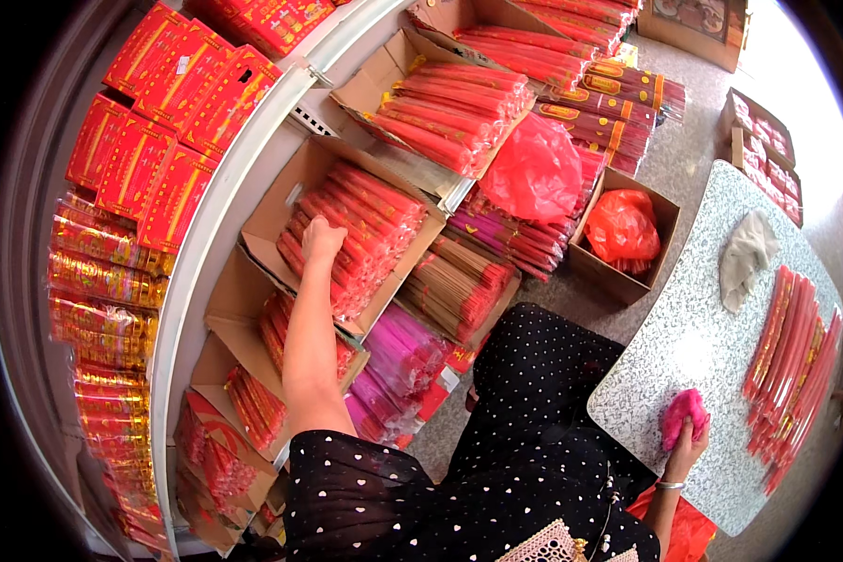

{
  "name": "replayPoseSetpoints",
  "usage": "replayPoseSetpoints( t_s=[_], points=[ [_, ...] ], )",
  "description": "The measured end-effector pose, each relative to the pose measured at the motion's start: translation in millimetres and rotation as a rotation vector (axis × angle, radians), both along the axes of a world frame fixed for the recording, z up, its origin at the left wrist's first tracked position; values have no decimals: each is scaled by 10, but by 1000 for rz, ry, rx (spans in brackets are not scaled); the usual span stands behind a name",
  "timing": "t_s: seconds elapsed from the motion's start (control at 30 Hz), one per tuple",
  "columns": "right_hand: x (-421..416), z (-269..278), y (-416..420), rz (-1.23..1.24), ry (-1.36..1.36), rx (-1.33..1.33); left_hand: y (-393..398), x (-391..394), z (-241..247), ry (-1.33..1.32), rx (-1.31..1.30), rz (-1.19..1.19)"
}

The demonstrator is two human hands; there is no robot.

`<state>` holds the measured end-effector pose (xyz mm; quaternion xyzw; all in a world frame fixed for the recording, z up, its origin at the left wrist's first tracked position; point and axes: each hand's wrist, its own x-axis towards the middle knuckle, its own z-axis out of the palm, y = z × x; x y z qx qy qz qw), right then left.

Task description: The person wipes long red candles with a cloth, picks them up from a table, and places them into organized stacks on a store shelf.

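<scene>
My left hand (323,239) rests on red plastic-wrapped incense stick packets (376,204) stacked in an open cardboard box (267,204) on the shelf; its fingers are bent, and whether they grip a packet cannot be told. On the right, my right hand (690,437) holds a bunched pink cloth (681,414) against the speckled tabletop (639,372). Several similar red packets (790,365) lie side by side near the table's far right edge. A grey cloth (747,256) lies crumpled beyond them.
Another box of red packets (456,105) stands farther along the shelf. Below are brown incense bundles (456,281) and purple packets (407,344). A cardboard box with a red plastic bag (622,225) stands between shelf and table. Red boxes (175,91) fill the upper shelf at left.
</scene>
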<state>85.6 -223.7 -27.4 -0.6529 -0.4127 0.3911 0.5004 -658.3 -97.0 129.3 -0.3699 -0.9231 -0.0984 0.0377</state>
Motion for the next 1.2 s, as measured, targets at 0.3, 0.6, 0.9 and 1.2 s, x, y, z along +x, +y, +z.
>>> replayPoseSetpoints(
  t_s=[0.3, 0.6, 0.9, 1.2],
  points=[
    [-7, -56, 22, 27, -65, 33, 173, 644, -2, -60, -340, -64],
    [-25, 22, 22, 44, -119, 21, 114, 737, 88, -99, -327, 138],
    [-5, -28, -21, 40, -145, 49, 129, 895, 15, -70, -213, 291],
    [-62, 340, 72, -1, -110, 83, 124, -60, -437, 175, -334, -16]
  ],
)
